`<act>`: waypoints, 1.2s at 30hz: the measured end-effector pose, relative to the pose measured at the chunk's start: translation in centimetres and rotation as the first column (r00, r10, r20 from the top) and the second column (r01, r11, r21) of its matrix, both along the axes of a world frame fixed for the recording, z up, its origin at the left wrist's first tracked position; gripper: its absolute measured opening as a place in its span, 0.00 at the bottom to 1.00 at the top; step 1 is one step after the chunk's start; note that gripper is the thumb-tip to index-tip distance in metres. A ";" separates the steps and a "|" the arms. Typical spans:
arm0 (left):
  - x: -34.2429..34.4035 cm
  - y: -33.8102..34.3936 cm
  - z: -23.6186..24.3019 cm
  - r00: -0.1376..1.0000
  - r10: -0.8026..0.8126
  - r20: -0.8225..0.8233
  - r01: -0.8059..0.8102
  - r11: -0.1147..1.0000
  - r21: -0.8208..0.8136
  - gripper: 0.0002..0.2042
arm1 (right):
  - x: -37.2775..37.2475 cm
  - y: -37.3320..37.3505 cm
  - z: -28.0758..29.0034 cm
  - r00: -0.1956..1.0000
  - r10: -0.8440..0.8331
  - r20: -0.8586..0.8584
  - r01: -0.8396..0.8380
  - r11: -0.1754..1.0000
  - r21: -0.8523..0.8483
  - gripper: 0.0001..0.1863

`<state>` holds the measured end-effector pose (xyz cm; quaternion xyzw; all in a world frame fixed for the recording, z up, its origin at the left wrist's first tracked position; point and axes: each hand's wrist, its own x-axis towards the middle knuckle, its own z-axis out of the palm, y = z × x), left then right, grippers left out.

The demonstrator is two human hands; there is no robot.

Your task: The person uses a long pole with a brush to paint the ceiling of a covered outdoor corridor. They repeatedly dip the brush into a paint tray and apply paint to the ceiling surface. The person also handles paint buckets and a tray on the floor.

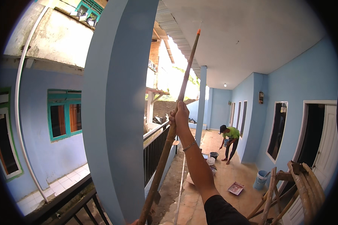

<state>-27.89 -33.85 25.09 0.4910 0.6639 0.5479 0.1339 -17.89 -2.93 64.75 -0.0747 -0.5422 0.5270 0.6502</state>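
A long wooden pole (186, 77) slants up from the lower edge toward the white ceiling (259, 30). Its upper end carries an orange piece (198, 31); what sits beyond that, against the ceiling, is too faint to make out. My right hand (181, 114) is wrapped round the pole at about mid-length, with the arm stretched upward and a bracelet on the wrist. Low down at the picture's edge, my left hand (134, 222) shows only as a sliver of skin at the pole, closed round it. Just left of the pole stands a thick blue pillar (120, 112).
A co-worker (231, 138) in a green top bends over a black bucket (214, 154) farther along the porch. A paint tray (236, 188) and a blue bucket (260, 180) stand on the tiles. Wooden trestles (289, 183) crowd the right; a black railing (156, 150) runs beyond the pillar.
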 end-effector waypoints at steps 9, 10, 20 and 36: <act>0.9 -4.6 -11.6 0.998 -0.051 0.042 0.051 0.999 -0.012 0.08 | 1.8 -9.7 -6.8 0.997 0.082 0.001 -0.082 0.996 -0.042 0.16; 0.9 -4.9 -11.7 0.997 -0.054 0.047 0.055 0.998 -0.014 0.07 | 1.7 -10.5 -6.8 0.997 0.077 0.009 -0.077 0.996 -0.043 0.17; 1.8 -3.0 -4.3 0.999 0.028 0.020 -0.028 1.000 -0.003 0.08 | 1.5 -8.0 -2.5 0.998 0.065 -0.003 -0.064 0.996 0.064 0.16; 6.8 13.8 5.3 0.999 0.040 -0.009 -0.039 0.994 0.099 0.12 | 6.6 15.7 5.5 0.990 0.141 -0.018 -0.141 0.990 0.009 0.26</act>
